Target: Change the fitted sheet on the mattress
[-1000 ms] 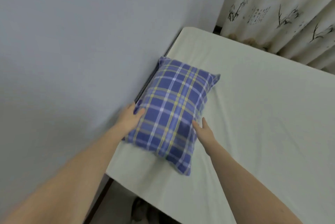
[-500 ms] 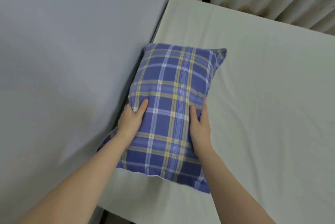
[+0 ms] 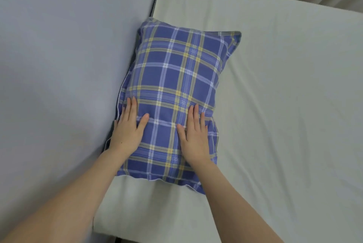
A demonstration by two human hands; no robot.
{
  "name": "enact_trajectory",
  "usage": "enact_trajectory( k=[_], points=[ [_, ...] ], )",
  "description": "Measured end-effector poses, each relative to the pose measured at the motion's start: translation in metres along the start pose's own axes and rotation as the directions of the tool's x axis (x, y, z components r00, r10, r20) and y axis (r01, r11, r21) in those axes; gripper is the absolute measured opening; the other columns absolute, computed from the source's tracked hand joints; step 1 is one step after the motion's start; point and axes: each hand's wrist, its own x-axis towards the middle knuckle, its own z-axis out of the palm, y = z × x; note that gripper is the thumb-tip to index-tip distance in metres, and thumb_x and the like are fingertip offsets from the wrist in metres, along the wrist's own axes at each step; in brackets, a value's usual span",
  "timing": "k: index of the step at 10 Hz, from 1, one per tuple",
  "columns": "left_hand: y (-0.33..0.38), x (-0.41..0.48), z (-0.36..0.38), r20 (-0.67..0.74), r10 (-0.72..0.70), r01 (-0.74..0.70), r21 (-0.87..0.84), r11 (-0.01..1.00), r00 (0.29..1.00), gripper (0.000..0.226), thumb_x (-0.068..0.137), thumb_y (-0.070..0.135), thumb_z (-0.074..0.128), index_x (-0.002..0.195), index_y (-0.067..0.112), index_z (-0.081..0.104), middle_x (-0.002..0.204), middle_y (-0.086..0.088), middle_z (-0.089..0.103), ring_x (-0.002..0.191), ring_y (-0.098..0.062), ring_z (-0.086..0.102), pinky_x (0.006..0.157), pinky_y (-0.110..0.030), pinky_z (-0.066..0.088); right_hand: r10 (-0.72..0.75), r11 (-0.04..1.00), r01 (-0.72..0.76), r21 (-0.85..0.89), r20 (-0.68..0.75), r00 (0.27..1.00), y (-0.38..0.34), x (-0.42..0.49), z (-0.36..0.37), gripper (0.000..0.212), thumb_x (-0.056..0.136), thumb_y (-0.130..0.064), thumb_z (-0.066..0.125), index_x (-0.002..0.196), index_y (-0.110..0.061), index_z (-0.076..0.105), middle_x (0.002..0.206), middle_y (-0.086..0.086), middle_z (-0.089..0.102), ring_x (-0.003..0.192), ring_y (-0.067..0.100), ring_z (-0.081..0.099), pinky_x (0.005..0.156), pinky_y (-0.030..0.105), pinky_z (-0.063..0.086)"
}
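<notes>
Two-handed flat press on pillow (image 3: 176, 69), left hand (image 3: 127, 132) and right hand (image 3: 193, 136) unclenched; could rumple fitted sheet (image 3: 275, 105) if shoved.

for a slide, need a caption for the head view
A blue plaid pillow on the sheeted mattress, against the wall, with the left hand and right hand resting flat on it.

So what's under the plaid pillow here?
The plaid pillow lies on the pale sheet; the left hand and right hand press flat on top. Anything directly beneath it is hidden.
</notes>
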Motion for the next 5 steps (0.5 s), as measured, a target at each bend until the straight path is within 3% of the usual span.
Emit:
enact_trajectory(
  k=[1, 2, 4, 5],
  points=[
    [0.004, -0.004, -0.013, -0.030, 0.041, -0.042, -0.043, 0.998, 0.999, 0.073, 0.093, 0.067, 0.016, 0.151, 0.035, -0.014, 0.160, 0.015, -0.012, 0.149, -0.012, 0.002, 0.121, -0.044, 0.014, 0.025, 0.999, -0.021, 0.035, -0.106, 0.994, -0.007, 0.001, -0.008, 0.063, 0.103, -0.049, 0.023, 0.155, -0.029, -0.006, 0.161, -0.014, -0.012, 0.149, 0.011, -0.015, 0.123, 0.041, 0.002],
    [0.017, -0.012, -0.020, -0.036, 0.107, -0.108, -0.026, 0.994, 0.994, 0.070, 0.093, 0.065, 0.015, 0.148, 0.038, -0.020, 0.158, 0.016, -0.019, 0.148, -0.009, -0.006, 0.120, -0.035, 0.007, 0.097, 0.982, -0.058, 0.179, -0.217, 0.971, -0.010, -0.010, -0.012, 0.063, 0.103, -0.048, 0.026, 0.155, -0.029, -0.003, 0.161, -0.017, -0.008, 0.148, 0.003, -0.011, 0.123, 0.036, 0.004],
    [0.005, -0.052, -0.024, 0.143, 0.023, -0.028, 0.031, 0.999, 0.989, 0.074, 0.096, 0.054, 0.027, 0.151, 0.029, -0.016, 0.160, 0.009, -0.016, 0.149, -0.012, 0.001, 0.119, -0.034, 0.017, 0.088, 0.994, -0.094, 0.056, 0.095, 0.992, 0.012, -0.057, -0.013, 0.071, 0.101, -0.050, 0.033, 0.153, -0.030, -0.011, 0.160, -0.017, -0.016, 0.149, 0.011, -0.010, 0.123, 0.040, 0.011],
    [-0.009, -0.089, -0.037, 0.230, -0.050, 0.056, -0.020, 0.998, 0.972, 0.074, 0.100, 0.036, 0.044, 0.155, 0.021, -0.003, 0.162, 0.006, -0.005, 0.148, -0.015, 0.013, 0.119, -0.032, 0.020, 0.069, 0.986, -0.098, 0.135, 0.205, 0.976, 0.020, -0.077, -0.048, 0.070, 0.102, -0.039, 0.041, 0.154, -0.030, -0.004, 0.161, -0.016, -0.005, 0.150, 0.010, 0.006, 0.119, 0.031, 0.021]
  ],
)
